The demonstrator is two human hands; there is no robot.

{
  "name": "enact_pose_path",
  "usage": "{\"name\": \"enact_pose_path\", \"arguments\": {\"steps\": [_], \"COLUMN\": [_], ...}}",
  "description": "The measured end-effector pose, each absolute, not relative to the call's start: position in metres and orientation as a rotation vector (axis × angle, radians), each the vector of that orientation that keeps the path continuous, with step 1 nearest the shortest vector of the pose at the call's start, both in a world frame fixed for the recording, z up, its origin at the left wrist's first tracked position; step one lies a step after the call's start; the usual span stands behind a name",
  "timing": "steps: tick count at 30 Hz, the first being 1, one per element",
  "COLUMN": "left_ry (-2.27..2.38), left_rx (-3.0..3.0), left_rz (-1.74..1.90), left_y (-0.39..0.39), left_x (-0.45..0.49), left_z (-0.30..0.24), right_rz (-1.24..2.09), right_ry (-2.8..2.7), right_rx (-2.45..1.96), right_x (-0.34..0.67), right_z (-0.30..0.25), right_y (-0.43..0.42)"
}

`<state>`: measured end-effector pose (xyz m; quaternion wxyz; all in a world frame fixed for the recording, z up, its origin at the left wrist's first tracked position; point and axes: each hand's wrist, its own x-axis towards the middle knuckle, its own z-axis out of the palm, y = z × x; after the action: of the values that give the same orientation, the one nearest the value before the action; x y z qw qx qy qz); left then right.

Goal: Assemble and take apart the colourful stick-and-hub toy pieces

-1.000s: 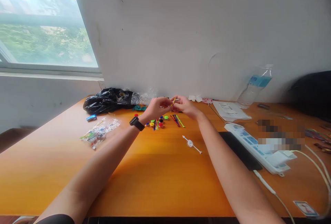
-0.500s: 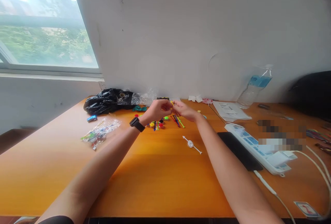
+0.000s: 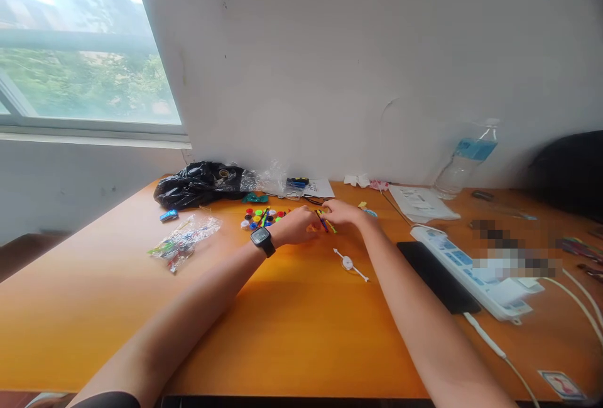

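Note:
My left hand (image 3: 298,226), with a black watch (image 3: 262,240) on its wrist, is low over the table with the fingers turned down and curled. Its fingertips are blurred and partly hidden, so what they hold does not show. To its right, the fingertips of my right hand (image 3: 343,212) pinch at thin coloured plastic sticks (image 3: 326,222), among them a yellow one. Several round coloured plastic caps (image 3: 257,213) lie beyond my left wrist, partly covered by it. A white double-ended arrow with a round middle (image 3: 347,263) lies nearer me, touched by neither hand.
Left stand a clear bag of small parts (image 3: 183,238), a blue object (image 3: 168,215) and a black plastic bag (image 3: 198,185). On the right are a black phone-like slab (image 3: 436,276), a white power strip (image 3: 471,270) with cables, papers (image 3: 421,202) and a clear bottle (image 3: 464,163).
Both hands were raised together around a small yellow piece. They have since come down and apart, the left toward me, the right over the sticks. More of the caps now shows.

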<state>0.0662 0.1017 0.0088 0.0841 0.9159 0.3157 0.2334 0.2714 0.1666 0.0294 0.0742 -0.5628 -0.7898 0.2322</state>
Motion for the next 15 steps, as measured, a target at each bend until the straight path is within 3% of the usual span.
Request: {"name": "enact_pose_path", "arguments": {"steps": [9, 15], "left_ry": [1.001, 0.71], "left_rx": [2.804, 2.671], "left_rz": [0.73, 0.711], "left_y": [0.111, 0.071], "left_x": [0.053, 0.088], "left_z": [0.011, 0.021], "right_rz": [1.189, 1.133], "right_ry": [-2.548, -2.403], "right_rx": [-1.761, -1.783], "right_x": [0.294, 0.299], "right_z": [0.075, 0.069], "right_y": [0.142, 0.15]}}
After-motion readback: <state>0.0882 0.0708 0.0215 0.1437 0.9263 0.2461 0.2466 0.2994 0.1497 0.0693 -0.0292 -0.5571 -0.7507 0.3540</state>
